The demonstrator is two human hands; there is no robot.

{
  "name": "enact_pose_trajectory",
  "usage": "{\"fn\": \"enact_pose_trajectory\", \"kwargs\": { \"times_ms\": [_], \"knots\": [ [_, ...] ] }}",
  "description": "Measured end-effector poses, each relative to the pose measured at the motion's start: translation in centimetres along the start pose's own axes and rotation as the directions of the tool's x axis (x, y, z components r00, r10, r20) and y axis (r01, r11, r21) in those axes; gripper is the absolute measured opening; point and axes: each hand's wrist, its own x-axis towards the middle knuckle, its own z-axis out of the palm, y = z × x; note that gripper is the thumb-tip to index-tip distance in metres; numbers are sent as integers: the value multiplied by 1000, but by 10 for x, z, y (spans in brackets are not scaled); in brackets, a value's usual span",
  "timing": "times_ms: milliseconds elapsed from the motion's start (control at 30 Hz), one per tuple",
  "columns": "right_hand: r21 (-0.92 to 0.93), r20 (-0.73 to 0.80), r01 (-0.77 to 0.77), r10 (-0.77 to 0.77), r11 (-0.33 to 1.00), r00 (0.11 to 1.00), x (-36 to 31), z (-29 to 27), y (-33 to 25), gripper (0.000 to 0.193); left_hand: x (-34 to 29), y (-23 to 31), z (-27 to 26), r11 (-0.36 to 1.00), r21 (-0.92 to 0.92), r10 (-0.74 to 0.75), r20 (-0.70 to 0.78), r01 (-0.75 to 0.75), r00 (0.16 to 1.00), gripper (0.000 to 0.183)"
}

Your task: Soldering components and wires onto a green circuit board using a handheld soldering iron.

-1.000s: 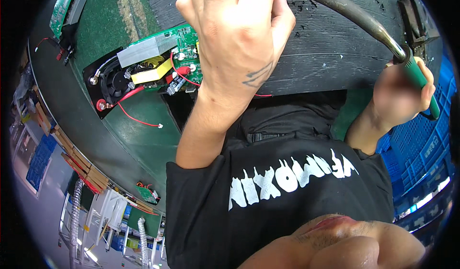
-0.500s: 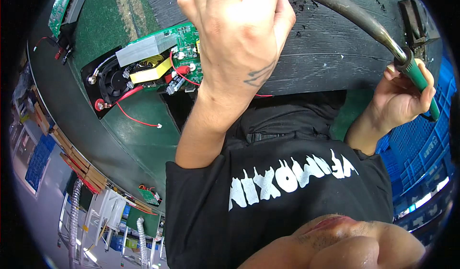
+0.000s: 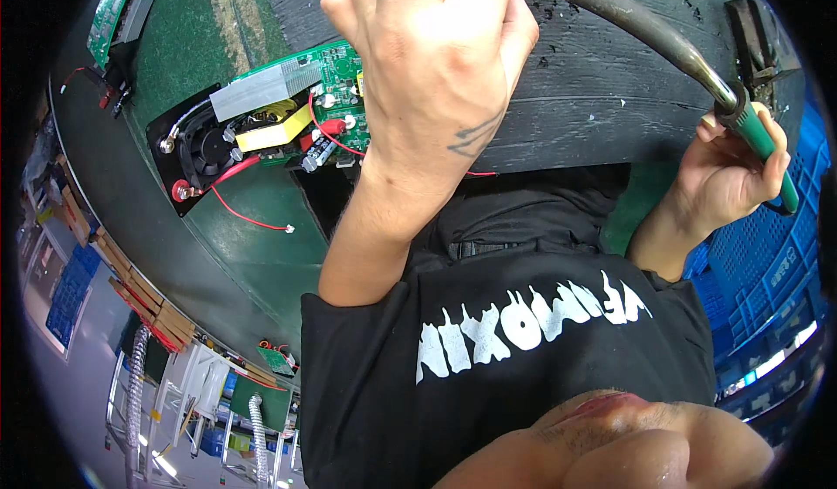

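My left hand (image 3: 436,62) is closed at the top edge, back upward, over the right part of a green circuit board (image 3: 342,72). Its fingertips are mostly hidden; a bit of red shows beside them, close to the soldering iron's tip. In my right hand (image 3: 728,171) is the green handle of a soldering iron (image 3: 649,31), its bent metal shaft reaching up and left to my left fingers. The board carries a black fan (image 3: 209,147), a grey heat sink (image 3: 253,93), a yellow-wrapped part (image 3: 277,132) and thin red wires (image 3: 248,219).
A dark grooved board (image 3: 575,114) covers the green bench. At the far right stands a dark metal holder (image 3: 757,40), with blue plastic crates (image 3: 767,227) below it. Another circuit board (image 3: 112,14) is at the upper left. A dark belt-like strip (image 3: 113,175) curves down the left side.
The soldering iron's handle and my right hand have shifted very slightly up and left. A small distant circuit board at the lower left has moved a little right. My left hand stays almost still.
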Motion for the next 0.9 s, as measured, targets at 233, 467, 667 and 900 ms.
{"fn": "enact_pose_trajectory", "kwargs": {
  "times_ms": [233, 467, 667, 900],
  "knots": [
    [5, -11, -1, 1, 1000, 1000, 0, 0, -1, 45, 4, 1, 2, 999, -40, 3, -18, -4, 1000, 29],
    [5, 22, -3, 3, 1000, 1000, -1, -3, -2, 45, 12, 5, 2, 998, -56, 17, -39, -19, 999, 29],
    [65, -12, -18, 18, 998, 1000, -1, -2, -5, 45, 7, 2, 1, 999, -43, 19, -32, -20, 999, 29],
    [64, -93, -5, 11, 998, 996, 0, -5, -7, 47, 0, 0, 3, 998, -66, 11, -47, -14, 999, 29]
  ]
}}
